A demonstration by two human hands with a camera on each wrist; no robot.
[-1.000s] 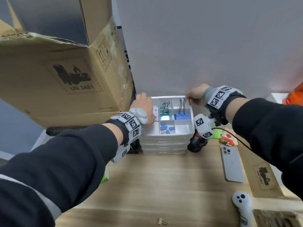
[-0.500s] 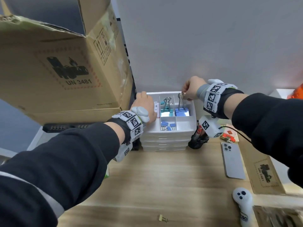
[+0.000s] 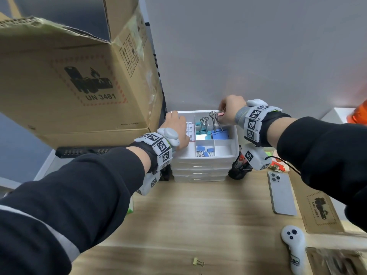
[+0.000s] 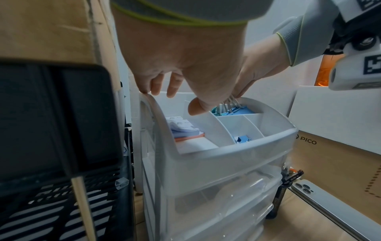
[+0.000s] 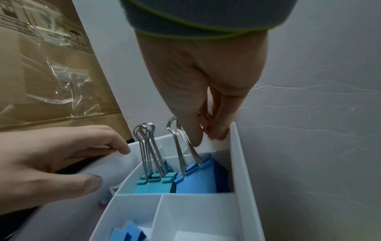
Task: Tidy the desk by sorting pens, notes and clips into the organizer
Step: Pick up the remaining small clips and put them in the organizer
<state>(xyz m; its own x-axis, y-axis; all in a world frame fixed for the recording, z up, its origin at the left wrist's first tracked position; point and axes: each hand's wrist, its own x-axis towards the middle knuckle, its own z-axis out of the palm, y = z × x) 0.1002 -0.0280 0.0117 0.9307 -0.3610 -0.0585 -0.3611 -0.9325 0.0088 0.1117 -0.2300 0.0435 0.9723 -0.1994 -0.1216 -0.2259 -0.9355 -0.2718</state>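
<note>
A white drawer organizer stands at the back of the desk against the wall. Its top tray holds a large blue binder clip, a teal one, small blue clips and sticky notes. My left hand rests on the tray's left rim, fingers laid over the back corner. My right hand hovers over the back right compartment and pinches a small pink clip. Its thumb touches the blue clip's wire handle.
A big cardboard box looms on the left, with a black mesh tray below it. Right of the organizer are a black pen cup, a phone and a white controller. A small yellow clip lies near the desk's front.
My right hand has shifted slightly left at the tray's back right corner, onto the blue clip's handles. My left hand has stayed on the left rim.
</note>
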